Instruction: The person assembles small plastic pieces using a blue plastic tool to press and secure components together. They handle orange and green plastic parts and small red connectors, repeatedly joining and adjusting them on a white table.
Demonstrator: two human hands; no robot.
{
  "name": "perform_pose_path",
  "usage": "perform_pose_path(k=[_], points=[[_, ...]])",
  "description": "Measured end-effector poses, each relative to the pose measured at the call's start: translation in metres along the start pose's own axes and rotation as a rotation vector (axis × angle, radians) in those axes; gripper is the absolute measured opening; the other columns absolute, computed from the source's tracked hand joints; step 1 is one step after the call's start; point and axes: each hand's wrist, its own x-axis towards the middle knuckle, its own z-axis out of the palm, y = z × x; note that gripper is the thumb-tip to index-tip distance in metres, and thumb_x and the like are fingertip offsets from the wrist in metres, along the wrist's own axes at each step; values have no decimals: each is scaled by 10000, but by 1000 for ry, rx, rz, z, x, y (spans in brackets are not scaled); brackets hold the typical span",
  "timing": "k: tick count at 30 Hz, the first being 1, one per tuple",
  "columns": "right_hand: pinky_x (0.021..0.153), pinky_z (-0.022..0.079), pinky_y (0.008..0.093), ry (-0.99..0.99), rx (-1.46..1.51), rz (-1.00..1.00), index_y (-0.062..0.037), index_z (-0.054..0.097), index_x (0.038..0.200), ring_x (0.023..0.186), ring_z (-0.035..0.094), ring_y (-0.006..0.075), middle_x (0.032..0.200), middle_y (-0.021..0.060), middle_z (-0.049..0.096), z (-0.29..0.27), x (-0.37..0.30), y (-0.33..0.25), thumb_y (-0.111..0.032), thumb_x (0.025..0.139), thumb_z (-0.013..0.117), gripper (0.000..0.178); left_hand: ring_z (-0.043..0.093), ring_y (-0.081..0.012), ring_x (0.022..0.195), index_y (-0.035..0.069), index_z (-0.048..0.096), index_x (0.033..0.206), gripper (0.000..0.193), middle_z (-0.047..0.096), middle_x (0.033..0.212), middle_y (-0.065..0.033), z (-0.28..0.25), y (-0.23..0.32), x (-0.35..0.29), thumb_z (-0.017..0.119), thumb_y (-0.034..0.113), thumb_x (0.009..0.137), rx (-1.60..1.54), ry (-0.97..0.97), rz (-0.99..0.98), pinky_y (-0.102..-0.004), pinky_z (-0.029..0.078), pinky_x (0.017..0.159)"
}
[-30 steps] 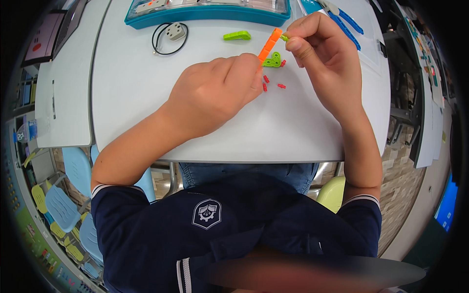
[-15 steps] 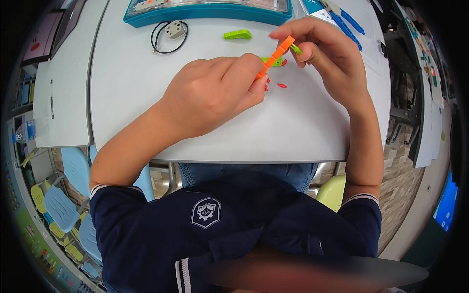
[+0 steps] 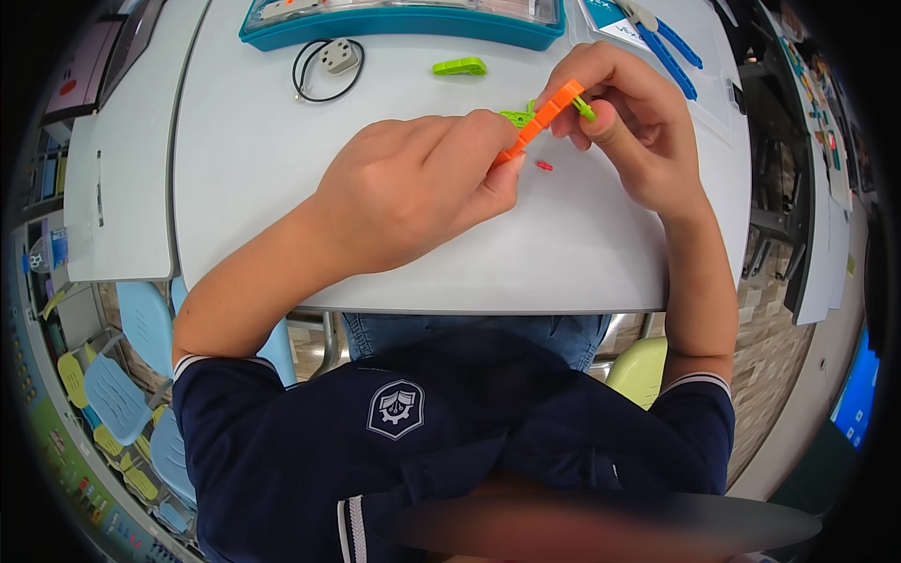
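My left hand (image 3: 413, 192) is closed around the lower end of an orange plastic building beam (image 3: 549, 113), which slants up to the right above the table. At the beam's upper end sits a small lime-green connector pin (image 3: 586, 110). The thumb of my right hand (image 3: 648, 127) presses on that pin, while its other fingers curl behind the beam. How deep the pin sits in the beam I cannot tell. Behind the beam, partly hidden, lies a green perforated piece (image 3: 516, 118). A small red pin (image 3: 544, 165) rests on the table just below it.
Farther back are a lime-green angled piece (image 3: 460, 67), a grey block with a looped black cable (image 3: 338, 56) and a teal-rimmed case (image 3: 404, 39). Blue-handled pliers (image 3: 671, 56) lie at the back right by a printed booklet (image 3: 605, 17). The white table (image 3: 450, 272) has its edge near me.
Both hands and the orange beam have shifted slightly right. My right fingers have come in closer around the beam's upper end and the green pin. Several red pins are now hidden from view.
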Motion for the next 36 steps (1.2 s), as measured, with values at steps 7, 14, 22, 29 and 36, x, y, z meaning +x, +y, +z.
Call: perform_pose_path(k=[7, 14, 22, 29, 36], points=[[733, 458, 247, 56, 19, -68, 25, 636, 999, 795, 567, 108, 903, 44, 619, 5, 0, -9, -179, 979, 643, 206, 675, -105, 586, -15, 623, 911, 217, 688, 742, -45, -3, 4, 3, 785, -29, 767, -150, 22, -71, -211, 558, 560], [723, 474, 244, 62, 37, -70, 31, 640, 980, 808, 586, 108, 908, 52, 637, 6, 0, -11, -142, 984, 632, 174, 675, -95, 615, -28, 623, 916, 214, 693, 761, -47, -3, 7, 3, 779, -36, 769, -206, 36, -84, -210, 567, 570], [652, 445, 215, 87, 17, -19, 11, 637, 999, 740, 560, 78, 894, 40, 635, 4, 0, -8, -187, 1007, 595, 203, 695, -115, 676, -30, 618, 954, 188, 707, 815, -65, -6, 6, 7, 749, -27, 820, -330, -10, -204, -224, 575, 628], [635, 426, 213, 111, -13, 88, -9, 634, 1068, 716, 542, 67, 926, 30, 650, 1, 5, -4, -250, 1057, 494, 279, 724, -194, 858, -39, 592, 1139, 271, 717, 941, -144, -9, -1, 16, 673, 141, 952, -1060, -132, -739, -309, 587, 776], [634, 438, 224, 193, -39, 184, -28, 675, 1061, 727, 514, 54, 879, -23, 636, 14, 4, -6, -254, 1033, 553, 259, 726, -230, 894, -40, 582, 1232, 371, 709, 1040, -172, -7, -18, 15, 667, 194, 957, -1280, -217, -800, -328, 585, 830]])
